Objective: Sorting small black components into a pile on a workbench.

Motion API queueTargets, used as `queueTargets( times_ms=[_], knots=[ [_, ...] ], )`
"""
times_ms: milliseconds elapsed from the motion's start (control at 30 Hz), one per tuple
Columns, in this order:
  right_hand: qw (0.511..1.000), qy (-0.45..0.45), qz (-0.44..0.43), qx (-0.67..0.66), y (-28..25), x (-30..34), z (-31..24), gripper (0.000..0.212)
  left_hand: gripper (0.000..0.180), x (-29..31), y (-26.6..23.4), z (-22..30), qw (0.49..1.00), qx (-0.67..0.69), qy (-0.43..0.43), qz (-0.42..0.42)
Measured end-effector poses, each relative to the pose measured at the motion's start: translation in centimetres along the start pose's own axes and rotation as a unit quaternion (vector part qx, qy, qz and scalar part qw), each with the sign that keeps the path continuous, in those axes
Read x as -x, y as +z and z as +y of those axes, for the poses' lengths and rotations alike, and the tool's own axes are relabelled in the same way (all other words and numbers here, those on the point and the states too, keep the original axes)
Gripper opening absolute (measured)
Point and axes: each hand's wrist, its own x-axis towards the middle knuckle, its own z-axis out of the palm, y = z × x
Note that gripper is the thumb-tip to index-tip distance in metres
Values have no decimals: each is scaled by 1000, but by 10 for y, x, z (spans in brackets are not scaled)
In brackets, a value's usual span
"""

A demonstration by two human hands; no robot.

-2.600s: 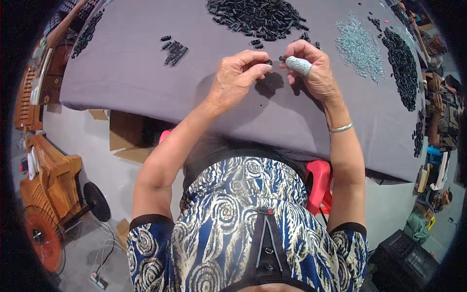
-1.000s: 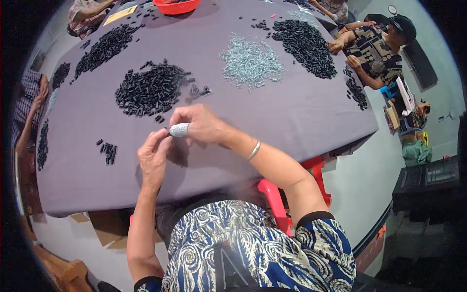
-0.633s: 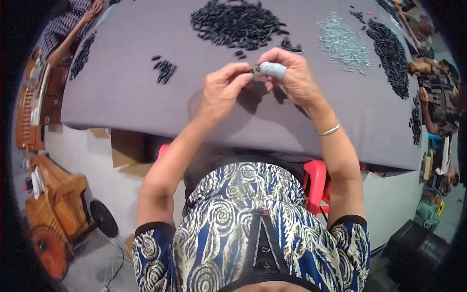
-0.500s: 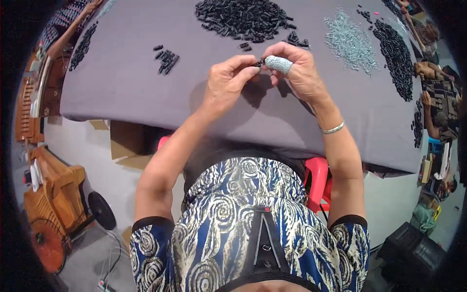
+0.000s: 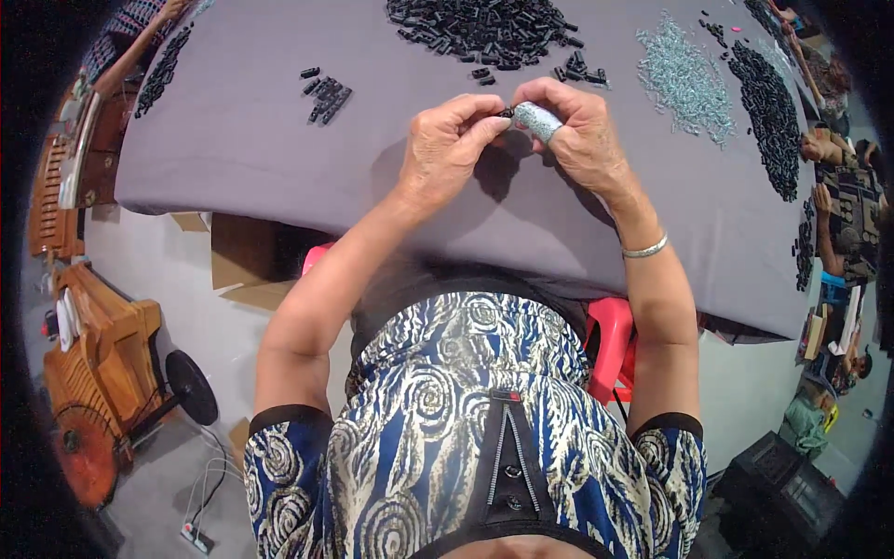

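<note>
Above the table's near half, my left hand [image 5: 445, 149] is closed, pinching a small black cylindrical piece [image 5: 507, 113] between thumb and fingertips. My right hand [image 5: 582, 135] closes on the piece's other side, index finger bent over it. A pale, speckled wrap [image 5: 538, 120] covers my right thumb. Fingertips hide most of the piece, so its exact kind cannot be made out. Just beyond my right hand lies a little cluster of black pieces [image 5: 579, 69]. Another small group of black pieces [image 5: 326, 98] sits to the left of my left hand.
A large heap of black pieces [image 5: 484, 33] lies at the far middle of the grey-covered table [image 5: 251, 158]. Silvery small parts [image 5: 684, 84] and a long black pile [image 5: 768, 121] spread on the right. Other people's arms show at both sides. A red chair [image 5: 610, 345] stands beneath me.
My fingertips have drawn closer together around the black piece. My right thumb has turned and tilts downward more. The view has shifted slightly.
</note>
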Motion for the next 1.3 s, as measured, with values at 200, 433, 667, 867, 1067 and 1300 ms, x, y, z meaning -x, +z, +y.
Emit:
queueTargets(
  times_ms=[200,433,667,867,1067,1300],
  knots=[
    [1000,-2,23,10,6,-2,4,13,15,0,3,7,999,-46,19,14],
    [994,-51,34,87,6,-6,1,13,16,-2,6,4,1000,2,17,24],
    [993,-105,15,58,0,-3,0,17,15,-1,3,6,998,56,-23,9],
    [996,12,-12,-90,-3,-2,-1,17,17,-1,3,7,995,94,-19,20],
    [975,65,-23,-211,-9,-1,1,47,15,1,4,15,989,144,-34,23],
    [882,152,-130,-428,1,10,2,48,15,6,7,32,993,101,57,15]
  ],
)
